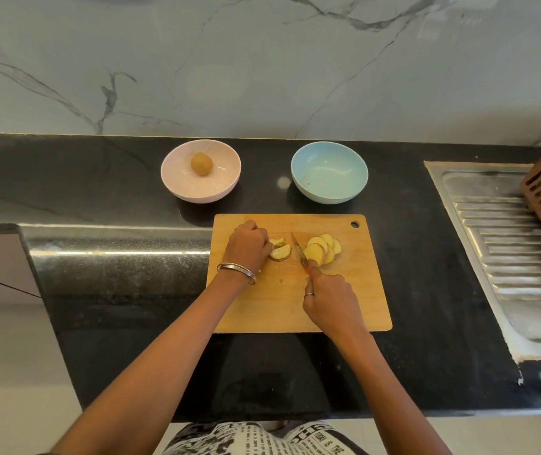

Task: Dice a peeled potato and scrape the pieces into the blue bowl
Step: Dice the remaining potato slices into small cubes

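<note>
On the wooden cutting board (344, 300), the left hand (249, 246) pinches pale potato pieces (280, 251) in curled fingers. The right hand (329, 298) grips a knife (299, 249) beside fanned round slices (323, 249). Behind the board sits the smooth, empty blue bowl (329, 172).

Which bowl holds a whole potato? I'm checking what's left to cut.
The pink bowl, left of the empty blue bowl, holds one unpeeled potato.

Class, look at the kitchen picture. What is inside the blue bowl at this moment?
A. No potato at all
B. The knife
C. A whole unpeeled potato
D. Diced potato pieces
A: the blue bowl holds no potato, while the cut slices lie on the cutting board and the one whole potato sits in the pink bowl.
</note>
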